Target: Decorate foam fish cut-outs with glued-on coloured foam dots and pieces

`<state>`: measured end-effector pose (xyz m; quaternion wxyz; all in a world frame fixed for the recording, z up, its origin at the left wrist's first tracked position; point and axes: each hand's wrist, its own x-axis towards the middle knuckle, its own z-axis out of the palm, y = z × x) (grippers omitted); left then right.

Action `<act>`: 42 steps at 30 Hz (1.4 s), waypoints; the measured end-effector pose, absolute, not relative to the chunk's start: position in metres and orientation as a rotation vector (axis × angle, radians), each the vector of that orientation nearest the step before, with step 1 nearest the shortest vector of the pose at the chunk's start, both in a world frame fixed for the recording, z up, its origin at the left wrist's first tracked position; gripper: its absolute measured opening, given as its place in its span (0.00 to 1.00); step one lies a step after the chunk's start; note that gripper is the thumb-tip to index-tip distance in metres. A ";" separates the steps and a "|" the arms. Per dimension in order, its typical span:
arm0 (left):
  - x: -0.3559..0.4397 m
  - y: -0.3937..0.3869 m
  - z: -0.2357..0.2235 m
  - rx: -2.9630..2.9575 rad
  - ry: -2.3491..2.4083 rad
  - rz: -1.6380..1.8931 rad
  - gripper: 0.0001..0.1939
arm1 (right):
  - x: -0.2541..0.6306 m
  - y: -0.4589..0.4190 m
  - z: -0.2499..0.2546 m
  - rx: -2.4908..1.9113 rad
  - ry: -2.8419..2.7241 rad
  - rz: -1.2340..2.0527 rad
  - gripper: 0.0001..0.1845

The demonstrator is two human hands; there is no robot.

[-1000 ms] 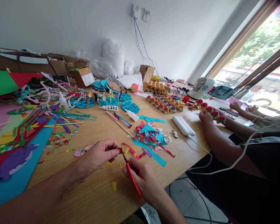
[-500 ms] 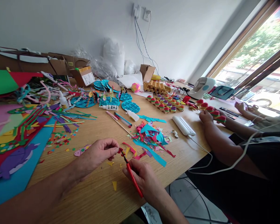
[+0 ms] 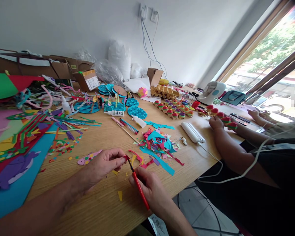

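Between the thumb and fingertips of my left hand (image 3: 111, 160) is a small red scrap of paper or foam (image 3: 127, 158). My right hand (image 3: 148, 186) is closed on red-handled scissors (image 3: 139, 188), their dark blades meeting the red scrap. Partly behind my left wrist lies a pink fish cut-out (image 3: 85, 159) with coloured dots. Yellow scraps (image 3: 120, 195) lie on the wood below my hands. Just beyond the scissors are red strips (image 3: 137, 156) and a heap of coloured paper cuttings (image 3: 159, 141).
At left are coloured sheets and a purple whale cut-out (image 3: 16, 168). Glue bottles (image 3: 139, 122) and pens (image 3: 129, 126) lie mid-table. A white power strip (image 3: 193, 132) trails a cable over the right edge. Beside it, a co-worker's hand (image 3: 216, 123) holds painted egg-carton cups (image 3: 223, 118).
The red scrap has shifted slightly at the scissor tips. Both my hands stay in nearly the same place, and the view has moved a little.
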<state>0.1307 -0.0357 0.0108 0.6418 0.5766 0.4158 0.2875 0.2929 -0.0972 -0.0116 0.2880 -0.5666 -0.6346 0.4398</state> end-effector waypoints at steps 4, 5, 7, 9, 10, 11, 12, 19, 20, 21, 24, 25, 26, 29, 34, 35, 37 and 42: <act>0.130 -0.035 0.009 1.321 0.919 0.640 0.09 | 0.293 -0.098 -0.012 -1.515 -1.722 1.168 0.15; 0.131 -0.036 0.008 1.322 0.912 0.643 0.09 | 0.293 -0.098 -0.012 -1.514 -1.729 1.165 0.14; 0.131 -0.036 0.008 1.325 0.901 0.640 0.09 | 0.294 -0.097 -0.012 -1.507 -1.742 1.163 0.14; 0.132 -0.037 0.008 1.334 0.893 0.632 0.09 | 0.294 -0.098 -0.012 -1.502 -1.753 1.162 0.14; 0.132 -0.037 0.008 1.340 0.890 0.627 0.09 | 0.294 -0.098 -0.011 -1.501 -1.756 1.162 0.14; 0.132 -0.037 0.008 1.345 0.888 0.624 0.09 | 0.294 -0.098 -0.011 -1.500 -1.758 1.159 0.14; 0.131 -0.038 0.008 1.349 0.886 0.621 0.09 | 0.294 -0.098 -0.011 -1.499 -1.758 1.159 0.14; 0.132 -0.038 0.009 1.373 0.901 0.581 0.11 | 0.293 -0.099 -0.012 -1.498 -1.690 1.215 0.14; 0.132 -0.037 0.010 1.378 0.905 0.575 0.11 | 0.293 -0.098 -0.012 -1.500 -1.685 1.217 0.14; 0.132 -0.037 0.010 1.381 0.910 0.573 0.11 | 0.292 -0.098 -0.012 -1.504 -1.680 1.215 0.14; 0.132 -0.036 0.012 1.379 0.932 0.588 0.11 | 0.293 -0.097 -0.012 -1.505 -1.671 1.209 0.15; 0.131 -0.036 0.013 1.377 0.941 0.596 0.11 | 0.293 -0.097 -0.012 -1.506 -1.669 1.207 0.15; 0.131 -0.036 0.013 1.375 0.950 0.603 0.11 | 0.293 -0.097 -0.012 -1.509 -1.666 1.206 0.15; 0.132 -0.036 0.014 1.376 0.965 0.609 0.10 | 0.293 -0.098 -0.011 -1.522 -1.668 1.203 0.15; 0.133 -0.036 0.014 1.382 0.980 0.621 0.11 | 0.293 -0.099 -0.011 -1.531 -1.685 1.186 0.15; 0.133 -0.036 0.014 1.382 0.984 0.617 0.11 | 0.293 -0.099 -0.011 -1.532 -1.688 1.188 0.15; 0.133 -0.036 0.014 1.380 0.993 0.611 0.11 | 0.294 -0.099 -0.011 -1.533 -1.692 1.192 0.15; 0.131 -0.036 0.015 1.382 0.994 0.614 0.11 | 0.295 -0.099 -0.012 -1.520 -1.709 1.201 0.16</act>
